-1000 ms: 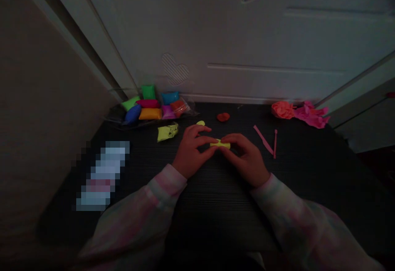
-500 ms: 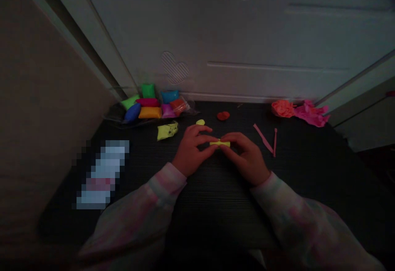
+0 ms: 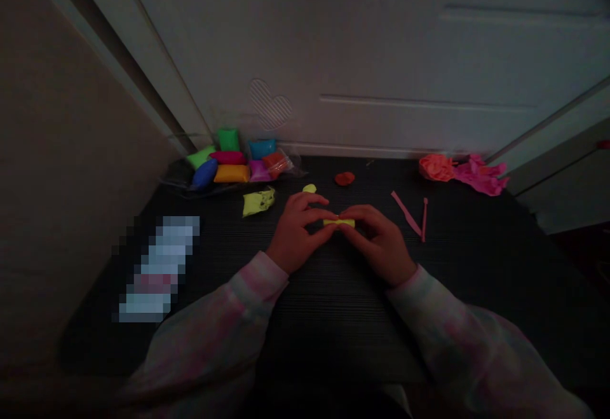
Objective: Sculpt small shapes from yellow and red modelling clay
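Note:
A small yellow piece of modelling clay (image 3: pixel 347 222) is pinched between my two hands above the middle of the dark table. My left hand (image 3: pixel 300 231) grips its left part with thumb and fingertips. From the other side, my right hand (image 3: pixel 379 241) pinches it the same way, and the fingertips of both hands nearly meet. Just beyond my left hand lies another yellow clay lump (image 3: pixel 309 188), partly hidden by the fingers. Left of it rests a torn yellow clay packet (image 3: pixel 257 202). A flattened red clay piece (image 3: pixel 344 178) lies farther back.
Clear plastic holds several coloured clay packets (image 3: pixel 232 173) at the back left. A phone-like pixelated rectangle (image 3: pixel 159 266) lies at the left. Two pink modelling tools (image 3: pixel 407 214) rest right of my hands. Crumpled orange (image 3: pixel 437 168) and pink pieces (image 3: pixel 481 176) sit at the back right, before a white panel (image 3: pixel 305 44).
Both hands hold nearly the same pose. The yellow clay between the fingertips looks very slightly shifted; everything else on the table stays put.

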Demonstrator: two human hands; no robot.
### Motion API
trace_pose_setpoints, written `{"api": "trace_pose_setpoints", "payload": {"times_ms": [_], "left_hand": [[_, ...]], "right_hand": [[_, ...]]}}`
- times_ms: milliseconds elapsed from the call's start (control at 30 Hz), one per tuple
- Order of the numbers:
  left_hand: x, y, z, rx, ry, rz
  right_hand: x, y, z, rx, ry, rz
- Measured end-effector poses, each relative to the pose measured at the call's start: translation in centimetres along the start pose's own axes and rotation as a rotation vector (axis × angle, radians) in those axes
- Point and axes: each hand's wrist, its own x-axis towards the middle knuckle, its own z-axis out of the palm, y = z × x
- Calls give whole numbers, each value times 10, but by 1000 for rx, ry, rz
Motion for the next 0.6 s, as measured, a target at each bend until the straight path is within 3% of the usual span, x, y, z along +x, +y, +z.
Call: {"api": "trace_pose_setpoints", "payload": {"times_ms": [233,600], "left_hand": [[-1,-1,3,-7,16,9],[2,-3,-4,-88,-6,-106]], "right_hand": [[-1,2,0,18,11,16],[0,4,-1,185,42,138]]}}
